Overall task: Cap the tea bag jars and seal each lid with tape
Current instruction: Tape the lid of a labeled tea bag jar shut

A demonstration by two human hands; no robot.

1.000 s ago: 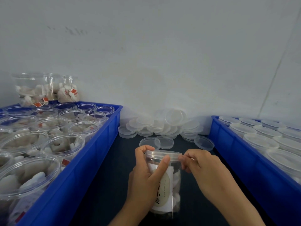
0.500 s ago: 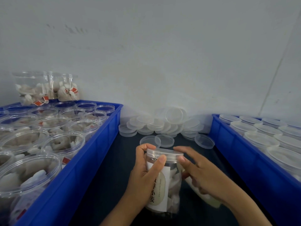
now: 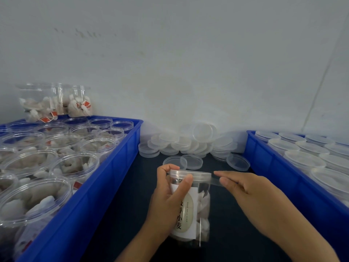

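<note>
your left fingers (image 3: 186, 181) grip the capped jar (image 3: 190, 205) mid-worktop, near the front edge; right fingers (image 3: 224, 181) pinch the tape (image 3: 215, 180) stretched off the lid. keep it taut and turn the jar slowly. dark worktop (image 3: 120, 201), blue bins at both edges, loose lids (image 3: 188, 144) along the pale wall.

We see a pale grey wall (image 3: 188, 63) behind everything, with faint scuff marks (image 3: 85, 34) high on its left part and a thin dark line (image 3: 319, 91) slanting down its right side. Below it lies a dark table (image 3: 120, 195), its surface showing between two blue crates, the left crate (image 3: 90, 195) and the right crate (image 3: 279, 176).
</note>
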